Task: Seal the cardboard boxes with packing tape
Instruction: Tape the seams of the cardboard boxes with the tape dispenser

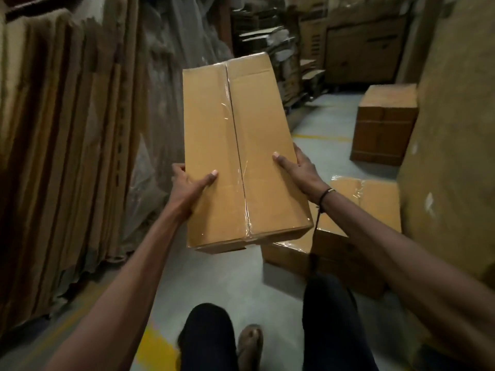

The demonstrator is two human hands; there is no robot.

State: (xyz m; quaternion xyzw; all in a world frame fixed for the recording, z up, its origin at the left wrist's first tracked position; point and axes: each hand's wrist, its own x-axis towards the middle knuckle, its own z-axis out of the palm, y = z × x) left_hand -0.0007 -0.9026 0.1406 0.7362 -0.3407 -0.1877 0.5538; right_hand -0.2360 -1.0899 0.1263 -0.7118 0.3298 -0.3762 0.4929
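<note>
I hold a long brown cardboard box (235, 145) in the air in front of me, above the floor. Clear packing tape runs along its centre seam and wraps over the near end. My left hand (191, 187) grips the box's left side, thumb on top. On the right side, my right hand (297, 168) holds it the same way, thumb on the top face. No tape roll or dispenser is in view.
A taped box (369, 207) lies on the grey floor under my right arm; another box (385, 121) stands further back right. Flattened cardboard sheets (59, 135) lean along the left. Stacked cardboard (270, 41) fills the back. My legs and a foot show below.
</note>
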